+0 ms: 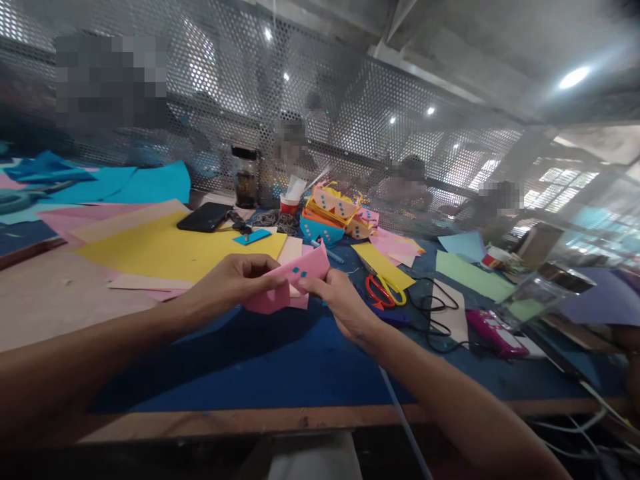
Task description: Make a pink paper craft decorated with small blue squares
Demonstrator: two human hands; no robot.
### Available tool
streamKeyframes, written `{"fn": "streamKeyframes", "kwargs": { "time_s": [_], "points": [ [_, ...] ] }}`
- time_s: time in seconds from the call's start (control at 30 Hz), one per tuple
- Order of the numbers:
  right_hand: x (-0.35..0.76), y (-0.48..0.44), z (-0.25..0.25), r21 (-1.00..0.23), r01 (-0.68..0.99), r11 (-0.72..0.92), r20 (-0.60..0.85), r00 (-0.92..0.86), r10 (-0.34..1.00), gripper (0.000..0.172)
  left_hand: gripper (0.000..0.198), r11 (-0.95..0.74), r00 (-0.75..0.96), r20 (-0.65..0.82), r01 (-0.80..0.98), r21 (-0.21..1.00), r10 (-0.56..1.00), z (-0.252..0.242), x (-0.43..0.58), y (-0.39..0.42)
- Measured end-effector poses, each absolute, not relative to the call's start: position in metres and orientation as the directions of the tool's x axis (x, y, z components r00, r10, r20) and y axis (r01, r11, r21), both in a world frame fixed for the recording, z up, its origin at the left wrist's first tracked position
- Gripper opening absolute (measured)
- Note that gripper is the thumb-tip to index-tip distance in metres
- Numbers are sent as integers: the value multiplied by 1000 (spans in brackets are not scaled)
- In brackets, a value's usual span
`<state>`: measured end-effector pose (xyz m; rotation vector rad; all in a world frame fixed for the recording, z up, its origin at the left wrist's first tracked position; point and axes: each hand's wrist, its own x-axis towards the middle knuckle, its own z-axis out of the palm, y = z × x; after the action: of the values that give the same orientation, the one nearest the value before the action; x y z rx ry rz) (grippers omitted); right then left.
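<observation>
A folded pink paper piece (pixel 280 293) with small blue squares stuck on it is held up over the blue table top. My left hand (pixel 245 277) pinches its left side between thumb and fingers. On its right side my right hand (pixel 340 297) grips the edge, thumb in front. Just beyond, a stack of folded paper pieces (pixel 330 210) in orange, yellow and blue carries similar small squares. To the right of my right hand lie scissors (pixel 387 290) with red and yellow handles, partly over a yellow paper strip (pixel 383 263).
Yellow sheets (pixel 165 247) and a black wallet-like item (pixel 205 217) lie left. A dark-lidded jar (pixel 245 177) and a red cup (pixel 290 202) stand behind. At right are a pink device (pixel 497 333) with a black cord and a clear container (pixel 543 293). Perforated metal screening (pixel 350 113) backs the table.
</observation>
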<state>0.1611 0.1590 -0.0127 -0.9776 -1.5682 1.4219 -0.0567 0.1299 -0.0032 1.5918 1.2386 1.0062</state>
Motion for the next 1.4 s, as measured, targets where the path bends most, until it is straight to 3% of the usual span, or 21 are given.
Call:
{"fn": "streamKeyframes", "kwargs": {
  "time_s": [1.07,1.4],
  "points": [
    [156,155,-13,-995,-2,99,93,-373,923,25,53,-156,192,101,300,941,976,-8,-53,127],
    [159,155,-13,-994,-18,105,105,-354,929,34,52,-147,158,107,268,952,982,-4,-52,128]
  ]
}}
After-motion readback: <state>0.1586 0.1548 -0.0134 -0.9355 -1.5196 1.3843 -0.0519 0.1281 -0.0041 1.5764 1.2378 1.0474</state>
